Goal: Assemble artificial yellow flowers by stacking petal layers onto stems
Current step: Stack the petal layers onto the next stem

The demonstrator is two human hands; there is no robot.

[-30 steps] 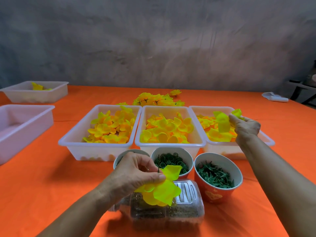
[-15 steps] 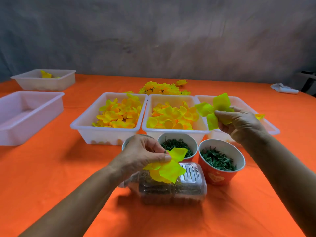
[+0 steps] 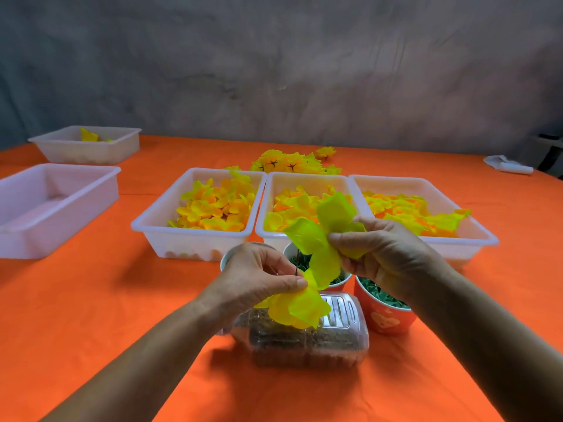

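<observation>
Above the clear plastic clamshell box [image 3: 307,339], left hand [image 3: 256,278] pinches a part-built yellow fabric flower [image 3: 297,307] on its thin wire stem [image 3: 296,266]; right hand [image 3: 380,254] grips a loose yellow-green petal layer [image 3: 323,236] just beside it. Risk: the limp layer's centre hole, unseen, may miss the stem tip.

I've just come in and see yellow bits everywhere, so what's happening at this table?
A person is putting together artificial flowers. The left hand pinches a partly built flower with a thin stem poking up from it, above a clear plastic box. The right hand holds a loose petal layer right beside the stem tip, not yet threaded on. Three white trays of petals sit behind, and finished flowers lie farther back.
</observation>
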